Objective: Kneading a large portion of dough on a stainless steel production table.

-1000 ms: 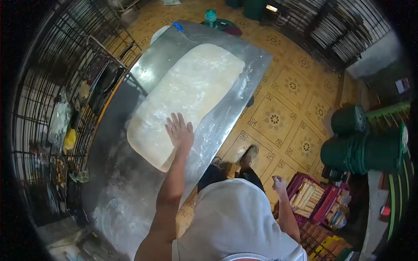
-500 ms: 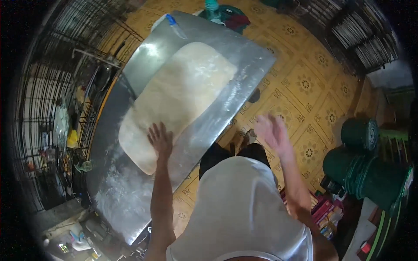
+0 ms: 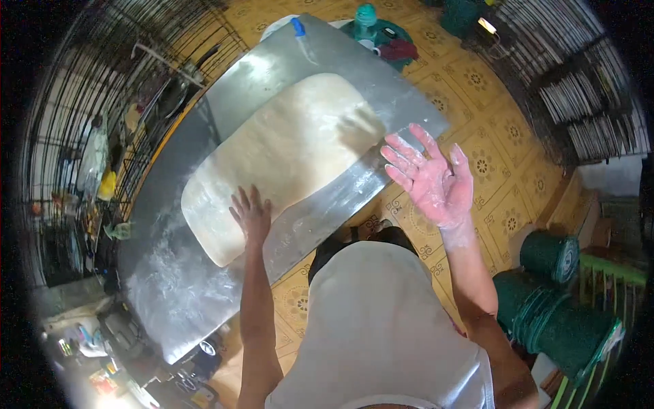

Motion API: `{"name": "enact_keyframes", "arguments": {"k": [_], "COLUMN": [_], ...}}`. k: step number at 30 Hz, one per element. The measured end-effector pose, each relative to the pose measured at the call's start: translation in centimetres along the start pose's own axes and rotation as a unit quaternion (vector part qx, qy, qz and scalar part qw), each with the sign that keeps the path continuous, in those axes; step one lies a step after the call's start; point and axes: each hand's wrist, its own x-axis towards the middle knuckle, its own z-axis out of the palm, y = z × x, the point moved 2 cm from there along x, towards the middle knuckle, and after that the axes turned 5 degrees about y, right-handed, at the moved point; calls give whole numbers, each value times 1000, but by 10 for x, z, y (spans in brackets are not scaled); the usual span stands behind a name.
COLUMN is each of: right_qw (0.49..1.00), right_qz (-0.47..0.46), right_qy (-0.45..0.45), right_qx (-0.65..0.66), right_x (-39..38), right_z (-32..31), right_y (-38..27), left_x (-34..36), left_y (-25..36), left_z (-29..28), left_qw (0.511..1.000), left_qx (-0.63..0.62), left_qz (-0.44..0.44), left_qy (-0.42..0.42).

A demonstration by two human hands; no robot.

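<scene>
Lying already flattened, in one uncut, unfolded piece, the broad pale dough sheet [image 3: 286, 146] spans the middle of the grey metal bench [image 3: 160, 279]; from here it looks smooth, its corners rounded. The left hand [image 3: 253, 215] spreads loose fingers over its near side, grasping nothing, while the flour-whitened right hand [image 3: 436, 185] is raised palm up, fingers released and empty.

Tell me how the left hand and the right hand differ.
The left hand lies over the near edge of the dough sheet; the right hand is held up in the air.
The left hand shows its back, while the right hand turns its powder-dusted palm to the camera.
The right hand looks larger in view than the left hand.
Both hands are bare, fingers apart.
</scene>
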Motion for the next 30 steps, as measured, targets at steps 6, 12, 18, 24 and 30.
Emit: {"name": "enact_keyframes", "arguments": {"k": [6, 12, 18, 24, 30], "right_qw": [995, 994, 989, 717, 502], "right_qz": [17, 82, 132, 27, -125], "right_qy": [25, 33, -47, 60, -31], "right_qx": [-92, -70, -42, -694, -855], "right_x": [29, 44, 82, 135, 209], "right_z": [4, 23, 7, -20, -97], "right_y": [39, 91, 93, 47, -11], "left_x": [-3, -6, -2, 2, 23], "left_y": [1, 3, 12, 11, 51], "left_z": [6, 1, -8, 2, -8], "left_qw": [997, 987, 987, 984, 966], "left_qx": [-40, -89, -94, -68, -68], "left_qz": [13, 3, -24, -76, -203], "left_qy": [72, 137, 131, 146, 148]}}
